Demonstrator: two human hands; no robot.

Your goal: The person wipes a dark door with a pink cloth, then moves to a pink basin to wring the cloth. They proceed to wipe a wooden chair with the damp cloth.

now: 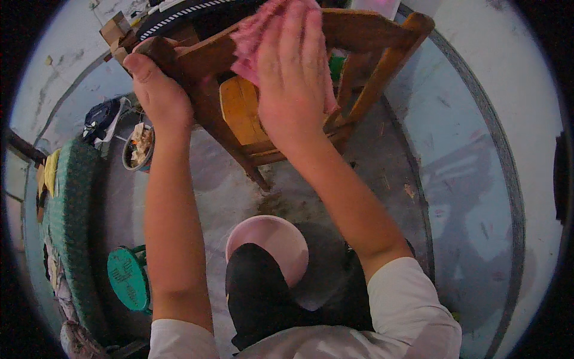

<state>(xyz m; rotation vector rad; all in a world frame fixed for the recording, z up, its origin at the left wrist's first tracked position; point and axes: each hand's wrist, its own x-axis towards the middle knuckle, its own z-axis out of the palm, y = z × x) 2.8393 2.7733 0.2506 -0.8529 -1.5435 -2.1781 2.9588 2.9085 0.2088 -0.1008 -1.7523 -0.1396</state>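
A brown wooden chair (363, 33) stands before me with its backrest towards me. My left hand (159, 89) grips the top of its left back post (157, 49), thumb on the near side. Under my right hand (289, 76) a pink cloth (249, 49) lies pressed flat against the chair's top rail, fingers pointing up. The cloth hangs down past the rail on both sides of that hand. Through the backrest shows the lighter, orange-brown wooden seat (240, 107). Below, a pink plastic basin (289, 251) sits on the floor, partly hidden by my knee.
A green plastic stool (128, 278) stands at the left, beside a bed or bench with a green patterned cover (80, 215). Farther up is a bin (138, 150) holding rubbish, near a dark bag (101, 119). A pale blue and white wall (466, 179) runs along the right.
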